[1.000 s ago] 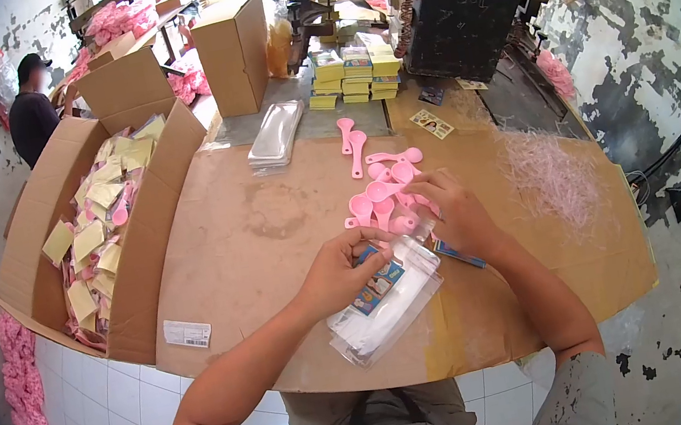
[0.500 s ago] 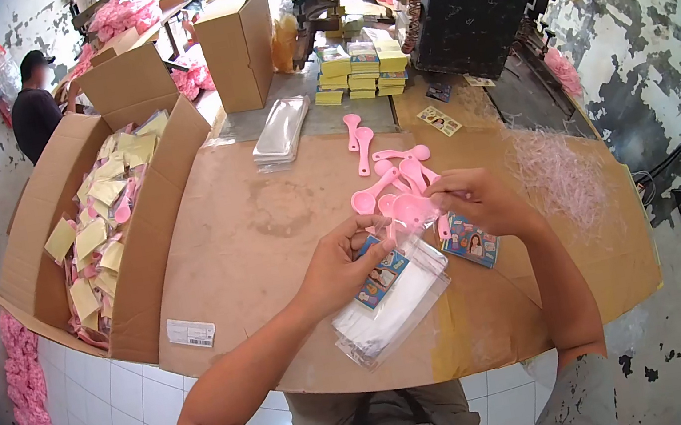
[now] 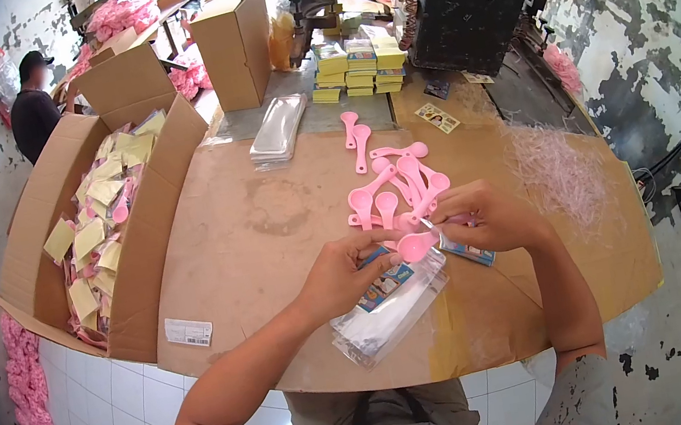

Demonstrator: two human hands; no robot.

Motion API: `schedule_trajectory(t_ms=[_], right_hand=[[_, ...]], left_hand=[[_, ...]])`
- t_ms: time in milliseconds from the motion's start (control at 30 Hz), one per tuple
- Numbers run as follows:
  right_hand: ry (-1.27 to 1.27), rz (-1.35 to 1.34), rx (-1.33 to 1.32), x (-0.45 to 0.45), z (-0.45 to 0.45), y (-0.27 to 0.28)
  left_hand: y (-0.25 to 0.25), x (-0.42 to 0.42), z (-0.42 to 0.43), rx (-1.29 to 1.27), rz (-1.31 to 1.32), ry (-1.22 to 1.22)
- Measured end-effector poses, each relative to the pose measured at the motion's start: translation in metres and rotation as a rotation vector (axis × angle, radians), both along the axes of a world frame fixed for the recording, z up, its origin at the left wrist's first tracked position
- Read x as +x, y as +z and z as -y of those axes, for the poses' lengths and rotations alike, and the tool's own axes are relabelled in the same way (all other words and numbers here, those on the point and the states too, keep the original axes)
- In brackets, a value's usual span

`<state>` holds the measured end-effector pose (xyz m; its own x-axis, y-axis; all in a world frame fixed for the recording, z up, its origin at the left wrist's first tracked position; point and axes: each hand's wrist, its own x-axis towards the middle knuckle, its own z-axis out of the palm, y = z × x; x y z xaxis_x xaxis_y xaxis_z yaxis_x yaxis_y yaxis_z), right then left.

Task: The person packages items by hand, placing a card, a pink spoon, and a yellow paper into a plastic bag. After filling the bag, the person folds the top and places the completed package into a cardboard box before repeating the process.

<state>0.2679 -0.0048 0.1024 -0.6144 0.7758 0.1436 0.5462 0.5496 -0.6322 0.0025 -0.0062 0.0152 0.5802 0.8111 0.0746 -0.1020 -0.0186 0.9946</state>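
Observation:
My right hand (image 3: 485, 215) is closed around the handle side of a pink measuring spoon (image 3: 415, 246), its bowl turned to the left. Thumb and forefinger of my left hand (image 3: 352, 272) pinch at the bowl's left edge. Under the left fingers, a blue printed card (image 3: 385, 288) lies on a pile of clear plastic bags (image 3: 387, 326); whether it is inside a bag I cannot tell. Another blue printed card (image 3: 469, 253) shows below the right hand, partly covered. Several loose pink spoons (image 3: 387, 203) lie just beyond both hands.
A large open carton (image 3: 156, 243) full of packed pieces stands at left. More clear bags (image 3: 279, 133) and stacked yellow-edged cards (image 3: 356, 66) are at the back. Shredded plastic (image 3: 555, 176) lies right. A dark machine (image 3: 465, 12) stands behind. A person (image 3: 34, 106) is at far left.
A pink measuring spoon has come down from the pile to between my hands. My right hand has moved slightly down and now grips it; my left fingers have shifted to its bowl.

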Motion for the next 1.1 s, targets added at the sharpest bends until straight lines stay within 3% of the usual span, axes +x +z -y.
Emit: schedule_trajectory(t_ms=[67, 167, 267, 367, 467, 600, 667, 700, 800, 900, 1100], right_hand=[[0.032, 0.117, -0.027, -0.004, 0.001, 0.005], [-0.044, -0.020, -0.007, -0.021, 0.003, 0.000], [0.045, -0.409, -0.182, -0.048, 0.015, -0.010], [0.205, -0.787, -0.734, -0.056, 0.023, -0.025], [0.319, -0.830, -0.459, -0.035, 0.003, -0.014], [0.230, -0.385, -0.161, -0.025, 0.011, 0.006], [0.288, -0.428, -0.100, -0.033, 0.018, 0.015], [0.316, -0.450, -0.068, -0.038, 0.022, 0.020], [0.135, -0.093, 0.383, -0.046, 0.037, 0.050], [-0.034, -0.248, 0.264, -0.052, 0.051, 0.052], [-0.164, -0.154, 0.229, -0.059, 0.054, 0.054]], left_hand=[[0.005, -0.003, 0.000, -0.015, -0.095, -0.043], [-0.002, 0.000, 0.002, -0.004, -0.069, -0.076], [-0.004, 0.000, 0.003, -0.071, 0.039, -0.166], [0.002, -0.006, 0.002, -0.128, 0.095, -0.272], [0.018, -0.014, 0.002, -0.212, 0.121, -0.358], [0.016, -0.015, 0.001, -0.215, 0.176, -0.485], [0.007, -0.017, -0.001, -0.211, 0.199, -0.486], [0.006, -0.016, 0.000, -0.115, 0.195, -0.409], [0.011, -0.008, 0.005, 0.357, 0.120, -0.002], [0.020, -0.017, 0.002, 0.428, 0.187, -0.091], [0.021, -0.010, 0.017, 0.594, 0.029, 0.019]])
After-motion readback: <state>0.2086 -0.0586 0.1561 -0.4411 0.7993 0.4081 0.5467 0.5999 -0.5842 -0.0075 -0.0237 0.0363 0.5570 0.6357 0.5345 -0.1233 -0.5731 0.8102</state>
